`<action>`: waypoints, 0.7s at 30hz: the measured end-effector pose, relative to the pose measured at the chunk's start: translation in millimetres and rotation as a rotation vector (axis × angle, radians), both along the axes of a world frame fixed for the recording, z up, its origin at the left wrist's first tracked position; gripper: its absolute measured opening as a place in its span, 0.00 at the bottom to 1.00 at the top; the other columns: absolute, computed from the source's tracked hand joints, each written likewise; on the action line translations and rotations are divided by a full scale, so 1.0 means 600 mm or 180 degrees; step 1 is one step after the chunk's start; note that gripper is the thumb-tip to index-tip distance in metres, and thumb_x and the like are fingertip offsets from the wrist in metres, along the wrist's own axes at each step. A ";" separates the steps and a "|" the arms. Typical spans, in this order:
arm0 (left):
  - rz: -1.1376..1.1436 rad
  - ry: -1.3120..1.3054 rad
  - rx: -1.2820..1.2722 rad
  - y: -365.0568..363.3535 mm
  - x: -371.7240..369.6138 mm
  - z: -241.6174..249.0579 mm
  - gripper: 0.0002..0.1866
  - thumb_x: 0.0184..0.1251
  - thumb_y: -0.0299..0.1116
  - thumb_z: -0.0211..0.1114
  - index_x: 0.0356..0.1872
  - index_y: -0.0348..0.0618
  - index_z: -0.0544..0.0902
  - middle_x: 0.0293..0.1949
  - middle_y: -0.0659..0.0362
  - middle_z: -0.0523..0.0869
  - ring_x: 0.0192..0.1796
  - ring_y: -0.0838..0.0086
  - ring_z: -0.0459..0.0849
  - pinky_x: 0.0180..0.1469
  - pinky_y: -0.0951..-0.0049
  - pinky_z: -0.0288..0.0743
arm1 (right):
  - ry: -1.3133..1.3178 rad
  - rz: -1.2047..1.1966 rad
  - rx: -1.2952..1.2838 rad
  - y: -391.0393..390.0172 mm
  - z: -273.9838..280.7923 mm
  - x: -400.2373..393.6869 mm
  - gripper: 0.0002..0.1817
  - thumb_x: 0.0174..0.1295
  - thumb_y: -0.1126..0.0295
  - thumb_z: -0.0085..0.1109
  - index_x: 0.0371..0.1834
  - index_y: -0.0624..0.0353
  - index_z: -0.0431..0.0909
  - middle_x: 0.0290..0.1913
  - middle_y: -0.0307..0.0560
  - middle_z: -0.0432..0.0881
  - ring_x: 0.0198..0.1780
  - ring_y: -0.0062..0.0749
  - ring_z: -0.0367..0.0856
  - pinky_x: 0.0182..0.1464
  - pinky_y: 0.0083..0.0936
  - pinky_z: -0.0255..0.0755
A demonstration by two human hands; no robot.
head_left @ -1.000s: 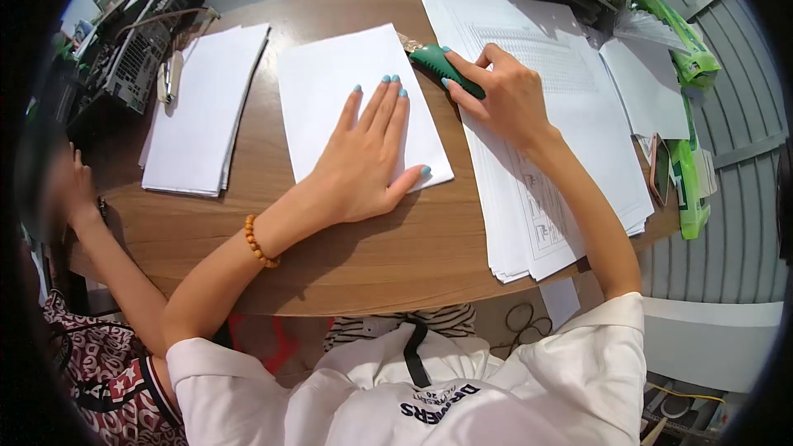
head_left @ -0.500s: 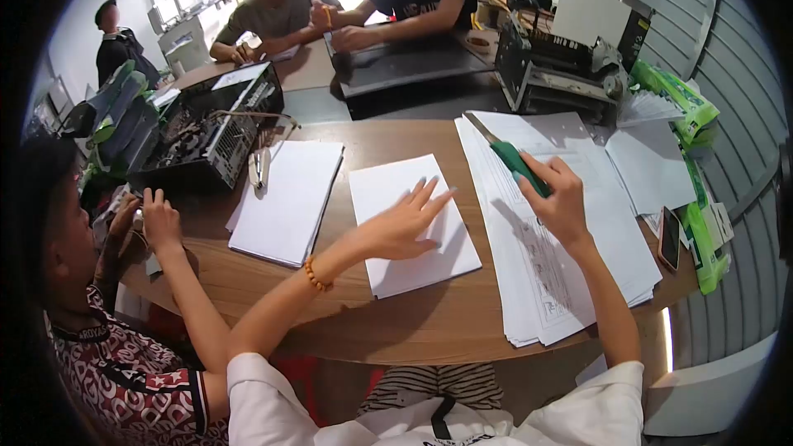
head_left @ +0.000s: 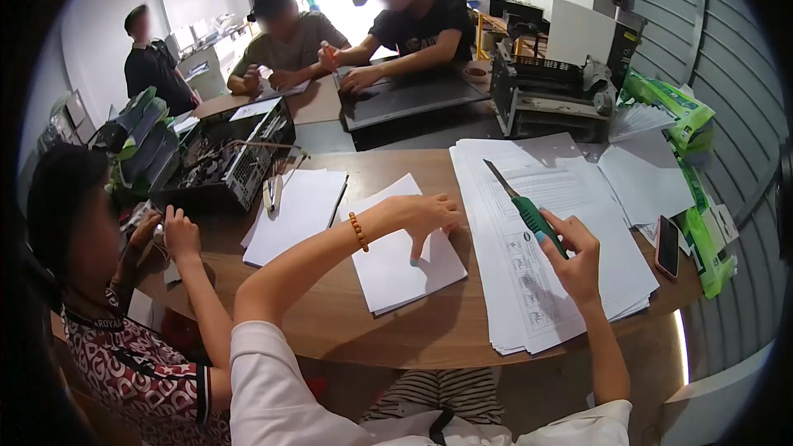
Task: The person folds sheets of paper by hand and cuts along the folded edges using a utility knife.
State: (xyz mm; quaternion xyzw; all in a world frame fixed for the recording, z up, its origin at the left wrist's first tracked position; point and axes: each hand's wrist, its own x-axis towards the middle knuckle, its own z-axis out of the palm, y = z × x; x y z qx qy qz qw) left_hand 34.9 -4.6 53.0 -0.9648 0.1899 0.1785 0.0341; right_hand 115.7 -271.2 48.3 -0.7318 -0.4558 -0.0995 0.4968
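Observation:
My right hand grips the green handle of a knife, its narrow metal blade pointing up and to the left. The knife is above a broad pile of printed sheets. Bent over a smaller stack of blank white paper is my left hand, with the thumb pointing down onto the sheet. Its fingers are spread away from the thumb and reach across the stack's right edge. To the left lies another stack of white paper, with a stapler at its upper left corner.
A phone and green packs lie at the right edge of the wooden table. An opened computer case stands at the left. Across the table, two people handle a dark panel; another person sits at my left.
My left hand has turned from lying flat on the small stack to a bent pose with its fingers at the right edge. The knife stays in my right hand; the view has shifted.

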 end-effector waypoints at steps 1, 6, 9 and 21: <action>-0.0029 -0.0002 0.0039 -0.001 0.003 0.002 0.33 0.24 0.38 0.82 0.39 0.46 0.74 0.51 0.53 0.76 0.52 0.57 0.75 0.55 0.68 0.68 | 0.0030 0.0002 0.0022 -0.005 0.001 -0.001 0.18 0.52 0.73 0.62 0.48 0.60 0.80 0.23 0.41 0.73 0.22 0.21 0.67 0.22 0.18 0.62; 0.0215 0.0162 -0.0099 0.010 -0.011 0.006 0.30 0.31 0.44 0.79 0.40 0.44 0.80 0.37 0.56 0.84 0.43 0.63 0.80 0.52 0.70 0.67 | 0.0136 -0.0070 0.0130 -0.023 -0.013 0.000 0.18 0.52 0.73 0.62 0.48 0.60 0.80 0.23 0.41 0.73 0.22 0.20 0.68 0.22 0.17 0.62; 0.0428 -0.0220 0.0218 0.017 -0.030 0.025 0.27 0.34 0.43 0.77 0.39 0.43 0.82 0.34 0.59 0.85 0.39 0.67 0.81 0.49 0.70 0.67 | 0.0124 -0.0092 0.0189 -0.033 -0.020 0.005 0.17 0.52 0.73 0.62 0.48 0.60 0.80 0.23 0.41 0.74 0.23 0.20 0.68 0.22 0.17 0.63; 0.1237 -0.2113 0.1420 -0.096 -0.161 0.043 0.07 0.62 0.34 0.58 0.29 0.43 0.73 0.21 0.57 0.79 0.23 0.69 0.82 0.21 0.73 0.73 | 0.0214 -0.0223 0.0235 -0.074 -0.031 -0.005 0.19 0.50 0.77 0.60 0.48 0.63 0.79 0.25 0.42 0.74 0.26 0.22 0.69 0.24 0.18 0.63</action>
